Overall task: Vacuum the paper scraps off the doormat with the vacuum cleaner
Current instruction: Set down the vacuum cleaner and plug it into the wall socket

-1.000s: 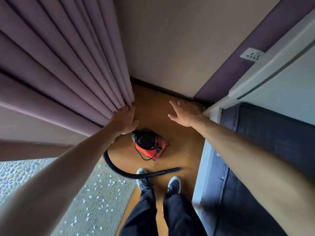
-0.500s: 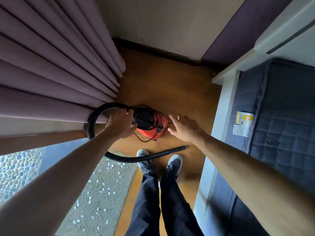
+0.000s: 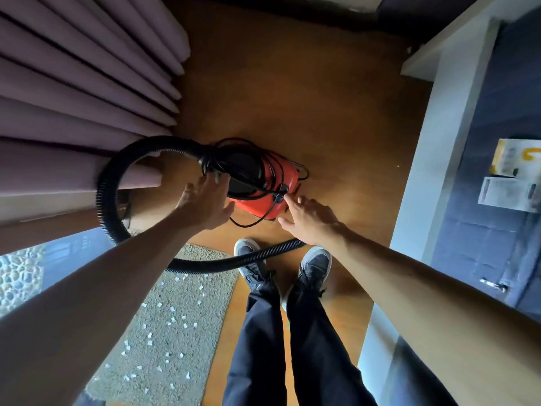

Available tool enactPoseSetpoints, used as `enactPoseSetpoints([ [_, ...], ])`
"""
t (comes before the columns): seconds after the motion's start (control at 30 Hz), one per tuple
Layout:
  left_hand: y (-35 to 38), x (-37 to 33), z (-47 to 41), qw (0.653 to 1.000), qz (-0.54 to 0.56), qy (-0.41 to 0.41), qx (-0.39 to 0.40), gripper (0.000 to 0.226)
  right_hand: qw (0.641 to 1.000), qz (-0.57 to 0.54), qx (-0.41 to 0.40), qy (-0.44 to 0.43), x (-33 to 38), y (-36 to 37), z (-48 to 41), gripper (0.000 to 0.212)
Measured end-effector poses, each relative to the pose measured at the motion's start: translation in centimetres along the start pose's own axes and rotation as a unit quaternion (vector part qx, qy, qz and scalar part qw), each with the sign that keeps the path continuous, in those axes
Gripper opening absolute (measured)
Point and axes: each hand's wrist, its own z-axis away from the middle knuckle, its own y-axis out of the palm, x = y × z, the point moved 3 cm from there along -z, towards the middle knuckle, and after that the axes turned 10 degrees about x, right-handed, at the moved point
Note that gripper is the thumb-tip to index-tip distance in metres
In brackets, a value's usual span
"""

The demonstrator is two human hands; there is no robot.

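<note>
Vacuum cleaner (image 3: 265,200) on wooden floor (image 3: 322,112), past far right corner of doormat (image 3: 175,341); long axis slants, black hose end far-left, red end near-right. Hose (image 3: 101,197) loops left along curtain (image 3: 73,83), crosses doormat's far edge, free end beside shoes (image 3: 316,263). Left grip (image 3: 205,205) spread wide over black end, holding nothing; right grip (image 3: 307,219) fingers straight, forefinger at cord on red side, holding nothing. Paper scraps (image 3: 159,305) strewn across doormat. Bare floor beyond vacuum cleaner; white bed frame (image 3: 439,142) hems right side
</note>
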Motion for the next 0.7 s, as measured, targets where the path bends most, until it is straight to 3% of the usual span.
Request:
enactPoseSetpoints([
  [0.17,1.3,0.0,-3.0,1.0,0.008,0.009,-0.029,0.06,0.984,-0.174,0.011,0.038,0.5,3.2,-3.5,0.052],
  [0.23,1.8,0.1,-4.1,0.999,-0.007,0.01,-0.04,0.058,0.933,-0.351,0.004,0.083,0.9,3.7,-4.7,0.048],
  [0.27,2.0,0.2,-4.6,0.999,-0.018,0.008,-0.046,0.056,0.879,-0.462,0.001,0.121,1.1,4.0,-5.2,0.045],
  [0.37,2.5,0.7,-5.5,0.997,-0.03,0.01,-0.071,0.047,0.647,-0.731,0.009,0.217,1.9,5.0,-6.8,0.042],
  [0.43,2.7,1.2,-5.9,0.995,-0.031,0.025,-0.091,0.041,0.51,-0.829,0.0,0.228,2.4,5.3,-7.9,0.042],
  [0.47,2.9,1.5,-6.0,0.994,-0.037,0.035,-0.099,0.039,0.459,-0.86,-0.009,0.224,2.6,5.4,-8.5,0.041],
  [0.57,3.0,2.2,-6.1,0.988,-0.065,0.062,-0.125,0.034,0.352,-0.909,-0.038,0.219,3.3,5.1,-9.6,0.034],
  [0.7,2.8,2.9,-6.1,0.981,-0.084,0.082,-0.154,0.027,0.274,-0.929,-0.078,0.236,3.8,5.1,-10.8,0.029],
])
